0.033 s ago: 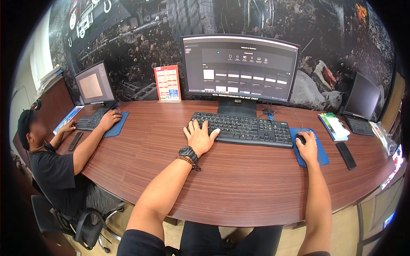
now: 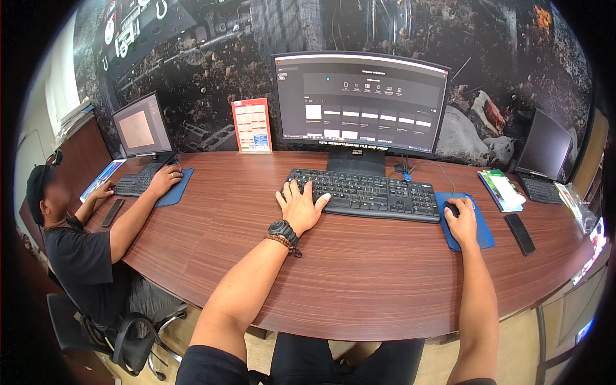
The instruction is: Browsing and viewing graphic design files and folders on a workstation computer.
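Fingers spread, my left hand (image 2: 299, 208) rests on the left end of a black keyboard (image 2: 369, 194). A black watch (image 2: 282, 231) and beaded bracelets circle that wrist. My right hand (image 2: 463, 226) is curved over a dark computer mouse (image 2: 452, 210), mostly covered by the palm and fingers, on a blue mouse pad (image 2: 482, 231). Behind the keyboard stands a wide monitor (image 2: 362, 102), lit with a dark program window showing a row of icons and rows of small previews.
At left another person (image 2: 80, 250) sits at a second monitor (image 2: 142, 125), using a keyboard and mouse. A red-and-white calendar (image 2: 252, 125) stands between the screens. Right of my mouse pad lie a black phone (image 2: 520, 234) and booklets (image 2: 502, 191), near a dark monitor (image 2: 545, 144).
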{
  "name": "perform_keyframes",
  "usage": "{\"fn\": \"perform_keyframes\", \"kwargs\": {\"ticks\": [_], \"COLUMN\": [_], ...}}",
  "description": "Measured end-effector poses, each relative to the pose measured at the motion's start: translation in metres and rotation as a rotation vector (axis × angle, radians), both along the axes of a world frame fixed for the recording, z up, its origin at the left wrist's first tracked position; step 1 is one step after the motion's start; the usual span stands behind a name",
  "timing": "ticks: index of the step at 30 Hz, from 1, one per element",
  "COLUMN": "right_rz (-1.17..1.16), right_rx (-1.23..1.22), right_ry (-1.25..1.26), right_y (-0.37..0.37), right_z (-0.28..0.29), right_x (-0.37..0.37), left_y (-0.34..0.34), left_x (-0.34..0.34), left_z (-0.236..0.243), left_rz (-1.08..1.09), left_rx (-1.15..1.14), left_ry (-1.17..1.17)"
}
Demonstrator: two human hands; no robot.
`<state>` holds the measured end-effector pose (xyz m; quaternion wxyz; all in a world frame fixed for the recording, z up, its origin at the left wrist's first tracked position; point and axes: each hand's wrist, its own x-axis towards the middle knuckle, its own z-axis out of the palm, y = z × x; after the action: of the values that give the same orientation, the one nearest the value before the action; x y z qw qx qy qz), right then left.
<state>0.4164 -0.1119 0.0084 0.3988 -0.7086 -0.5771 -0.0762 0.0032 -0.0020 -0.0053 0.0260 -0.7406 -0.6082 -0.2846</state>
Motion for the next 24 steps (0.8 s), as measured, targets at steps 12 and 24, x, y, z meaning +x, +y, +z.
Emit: {"fn": "perform_keyframes", "kwargs": {"ticks": [12, 24], "right_rz": [0.001, 0.000], "right_rx": [-0.006, 0.010], "right_ry": [0.019, 0.006], "right_y": [0.0026, 0.0010], "right_z": [0.0001, 0.0030], "right_x": [0.0013, -0.0017], "left_y": [0.0009, 0.0023], "left_x": [-0.0001, 0.0001], "left_z": [0.0019, 0.0020], "left_rz": [0.001, -0.001], "left_rx": [0.007, -0.015], "left_ry": [0.003, 0.017]}}
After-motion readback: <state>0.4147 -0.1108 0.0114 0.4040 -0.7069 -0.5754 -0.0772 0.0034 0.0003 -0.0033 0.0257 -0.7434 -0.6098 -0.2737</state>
